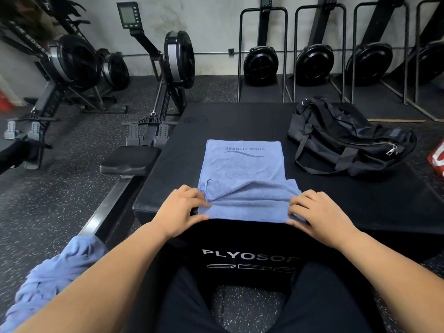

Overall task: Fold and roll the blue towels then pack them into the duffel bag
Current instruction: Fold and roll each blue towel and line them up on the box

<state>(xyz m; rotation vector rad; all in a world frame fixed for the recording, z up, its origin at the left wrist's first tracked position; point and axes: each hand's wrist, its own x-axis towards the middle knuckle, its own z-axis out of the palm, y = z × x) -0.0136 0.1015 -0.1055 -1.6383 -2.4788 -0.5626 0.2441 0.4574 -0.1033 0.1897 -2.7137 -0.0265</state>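
A folded blue towel (pixel 242 164) printed "YOGA FITNESS" lies lengthwise on the black padded plyo box (pixel 240 121). Its near end is turned over into the start of a roll. My left hand (pixel 185 210) pinches the left side of that near end, fingers curled round the cloth. My right hand (pixel 317 212) grips the right side the same way. A black duffel bag (pixel 348 143) lies slumped on the box to the right of the towel, its zip partly open. More blue towels (pixel 55 275) are heaped at the lower left beside my left forearm.
Rowing machines (pixel 168 75) stand on the speckled rubber floor to the left and behind the box; one seat (pixel 129 159) sits close to the box's left edge. Upright machines (pixel 312 58) line the back wall. A red object (pixel 438 157) shows at the right edge.
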